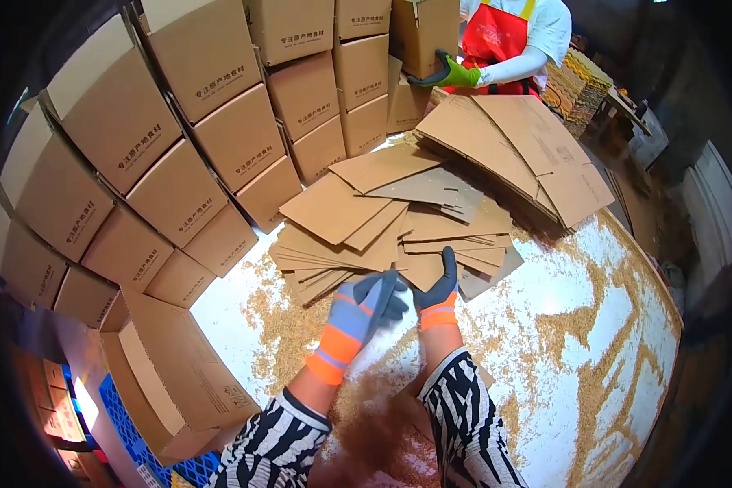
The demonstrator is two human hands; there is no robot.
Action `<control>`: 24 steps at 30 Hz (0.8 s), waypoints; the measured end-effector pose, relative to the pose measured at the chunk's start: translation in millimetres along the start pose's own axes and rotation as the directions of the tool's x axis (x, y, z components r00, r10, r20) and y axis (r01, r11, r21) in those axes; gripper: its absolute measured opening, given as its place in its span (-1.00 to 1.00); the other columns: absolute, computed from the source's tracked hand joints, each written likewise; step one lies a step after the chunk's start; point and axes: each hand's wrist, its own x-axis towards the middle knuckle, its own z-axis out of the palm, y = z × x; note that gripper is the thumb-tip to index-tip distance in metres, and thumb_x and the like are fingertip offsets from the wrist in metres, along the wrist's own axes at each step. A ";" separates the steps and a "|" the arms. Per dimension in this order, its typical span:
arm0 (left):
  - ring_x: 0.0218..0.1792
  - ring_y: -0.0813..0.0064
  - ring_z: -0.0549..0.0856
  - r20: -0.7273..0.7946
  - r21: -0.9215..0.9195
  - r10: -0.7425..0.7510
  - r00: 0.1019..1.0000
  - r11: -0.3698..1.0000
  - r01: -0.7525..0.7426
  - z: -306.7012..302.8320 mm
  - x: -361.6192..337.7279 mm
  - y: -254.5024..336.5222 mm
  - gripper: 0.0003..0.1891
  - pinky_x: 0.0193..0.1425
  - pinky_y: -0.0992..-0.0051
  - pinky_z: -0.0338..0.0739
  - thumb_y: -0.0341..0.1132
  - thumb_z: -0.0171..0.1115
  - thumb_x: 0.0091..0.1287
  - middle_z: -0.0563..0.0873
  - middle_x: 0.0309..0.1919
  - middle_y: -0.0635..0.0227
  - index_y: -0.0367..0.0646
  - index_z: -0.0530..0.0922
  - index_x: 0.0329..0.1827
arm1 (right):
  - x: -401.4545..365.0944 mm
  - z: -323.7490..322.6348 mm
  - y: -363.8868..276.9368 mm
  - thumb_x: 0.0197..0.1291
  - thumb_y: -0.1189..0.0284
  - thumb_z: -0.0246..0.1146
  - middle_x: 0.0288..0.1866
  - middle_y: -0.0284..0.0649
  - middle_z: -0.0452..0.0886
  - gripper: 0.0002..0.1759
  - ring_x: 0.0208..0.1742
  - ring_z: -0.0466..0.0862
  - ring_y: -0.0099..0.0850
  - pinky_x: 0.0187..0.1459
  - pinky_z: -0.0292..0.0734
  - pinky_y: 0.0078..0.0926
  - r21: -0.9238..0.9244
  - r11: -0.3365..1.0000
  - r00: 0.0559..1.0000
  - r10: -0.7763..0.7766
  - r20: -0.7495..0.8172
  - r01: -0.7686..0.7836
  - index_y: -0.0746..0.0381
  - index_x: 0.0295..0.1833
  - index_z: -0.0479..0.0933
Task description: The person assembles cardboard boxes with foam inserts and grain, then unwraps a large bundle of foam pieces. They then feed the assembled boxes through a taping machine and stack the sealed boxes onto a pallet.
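Cardboard sheets [358,236] fanned on counter [561,325]. My right hand [439,293] open, touching nearest sheet; left hand [364,313] loose, empty. Best lift one edge only.

The sheets [358,215] are flat, brown, roughly rectangular pieces of corrugated cardboard, stacked loosely in a fanned, overlapping pile with their corners pointing in different directions. The pile lies at mid-scene on the white table [545,325], with the lower layers spread out to the left and near side and one greyer, notched sheet lying askew on top toward the far right. The near sheet [425,272] projects from the near edge of the pile, lying flat and partly covered.
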 end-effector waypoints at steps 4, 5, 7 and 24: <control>0.20 0.15 0.41 0.013 0.851 0.836 0.548 0.279 -0.445 -0.7 118.4 26.0 -0.59 0.30 0.29 0.23 -0.20 0.08 0.31 0.47 0.17 0.14 -0.04 0.43 0.21 | -3.8 -7.5 -4.2 0.25 0.18 0.09 0.13 -0.15 0.49 -0.51 0.11 0.51 -0.22 0.14 0.43 -0.23 0.063 0.998 0.999 0.007 0.039 -0.009 0.24 0.19 0.35; 0.32 0.11 0.25 0.104 0.950 0.809 0.578 0.092 -0.299 -11.6 155.2 18.9 -0.51 0.40 0.17 0.02 -0.07 0.04 0.32 0.35 0.28 0.17 0.07 0.32 0.30 | -4.9 -5.5 -4.7 0.22 0.20 0.15 0.09 -0.16 0.52 -0.53 0.07 0.54 -0.22 0.11 0.46 -0.25 0.080 0.997 1.000 0.010 0.020 -0.011 0.22 0.17 0.38; 0.36 0.11 0.20 0.232 0.970 0.642 0.731 -0.100 -0.221 -31.9 198.4 23.8 -0.46 0.41 0.07 -0.09 0.13 -0.11 0.32 0.29 0.34 0.22 0.18 0.30 0.32 | -2.0 -9.4 -0.8 0.23 0.21 0.15 0.12 -0.18 0.50 -0.53 0.11 0.51 -0.24 0.12 0.45 -0.24 0.034 0.998 0.998 -0.053 0.033 0.052 0.22 0.18 0.36; 0.33 0.02 0.22 0.256 0.894 0.379 0.889 0.257 -0.366 39.9 31.9 -36.6 -0.37 0.39 0.11 -0.04 0.16 0.14 0.17 0.32 0.31 0.09 0.10 0.37 0.28 | -191.8 -17.3 -9.0 -0.06 0.50 0.40 0.09 -0.04 0.49 -0.30 0.07 0.54 -0.26 0.13 0.42 -0.37 -0.916 -0.121 0.794 -0.464 0.393 0.382 0.38 0.21 0.26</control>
